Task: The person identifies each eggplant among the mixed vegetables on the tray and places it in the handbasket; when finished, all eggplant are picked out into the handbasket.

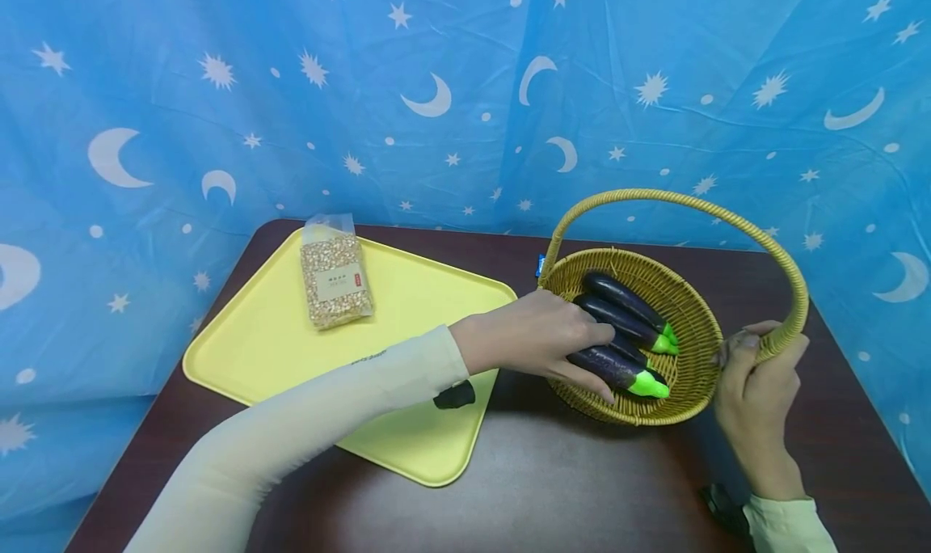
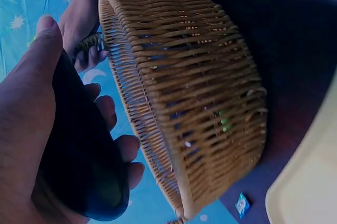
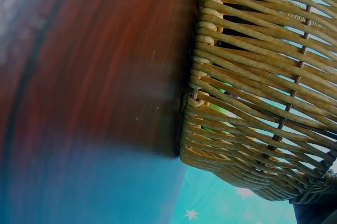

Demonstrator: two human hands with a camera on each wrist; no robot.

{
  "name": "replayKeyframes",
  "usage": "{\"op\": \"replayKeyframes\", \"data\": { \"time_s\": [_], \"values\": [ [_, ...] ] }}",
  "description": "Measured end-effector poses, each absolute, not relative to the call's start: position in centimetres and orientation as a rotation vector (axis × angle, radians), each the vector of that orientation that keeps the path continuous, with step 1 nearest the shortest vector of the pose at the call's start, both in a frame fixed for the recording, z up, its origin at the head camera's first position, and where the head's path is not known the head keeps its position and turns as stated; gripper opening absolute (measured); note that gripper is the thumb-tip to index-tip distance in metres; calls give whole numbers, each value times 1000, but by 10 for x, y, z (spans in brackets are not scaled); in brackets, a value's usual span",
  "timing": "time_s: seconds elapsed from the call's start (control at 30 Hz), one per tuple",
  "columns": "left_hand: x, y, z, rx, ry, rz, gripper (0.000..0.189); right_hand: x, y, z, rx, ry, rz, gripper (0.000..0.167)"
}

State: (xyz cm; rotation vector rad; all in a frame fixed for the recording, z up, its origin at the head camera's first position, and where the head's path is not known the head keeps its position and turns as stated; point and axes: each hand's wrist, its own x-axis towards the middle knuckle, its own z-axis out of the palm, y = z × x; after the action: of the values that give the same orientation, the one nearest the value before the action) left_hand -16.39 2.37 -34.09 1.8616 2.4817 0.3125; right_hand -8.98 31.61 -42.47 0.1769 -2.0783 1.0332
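Note:
My left hand (image 1: 545, 335) grips a dark purple eggplant (image 1: 607, 365) with a bright green stem end, over the near left side of a woven basket (image 1: 701, 306). In the left wrist view the held eggplant (image 2: 84, 139) lies between thumb and fingers, beside the basket's rim. Several other eggplants (image 1: 625, 290) lie inside, partly hidden by one another and by the hand. At the basket's right side, my right hand (image 1: 760, 399) holds the lower end of the tall arched handle (image 1: 789, 286). The right wrist view shows the woven wall (image 3: 263, 92) close up.
A yellow tray (image 1: 422, 278) lies on the left part of the dark wooden table (image 1: 575, 480), under my left forearm. On it rests a clear bag of grains (image 1: 338, 282) with a label. A small blue packet (image 2: 242, 205) sits by the basket. A blue curtain (image 1: 465, 92) hangs behind.

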Motion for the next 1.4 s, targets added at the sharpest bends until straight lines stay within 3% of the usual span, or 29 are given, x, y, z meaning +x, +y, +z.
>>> {"op": "replayKeyframes", "data": {
  "time_s": [0.67, 1.4],
  "values": [
    [-168, 56, -371, 1846, 2431, 81, 57, -88, 309, -418, 174, -2080, 1001, 29],
    [-169, 49, -375, 1882, 2430, 215, 54, -90, 314, -425, 185, -2069, 1027, 29]
  ]
}}
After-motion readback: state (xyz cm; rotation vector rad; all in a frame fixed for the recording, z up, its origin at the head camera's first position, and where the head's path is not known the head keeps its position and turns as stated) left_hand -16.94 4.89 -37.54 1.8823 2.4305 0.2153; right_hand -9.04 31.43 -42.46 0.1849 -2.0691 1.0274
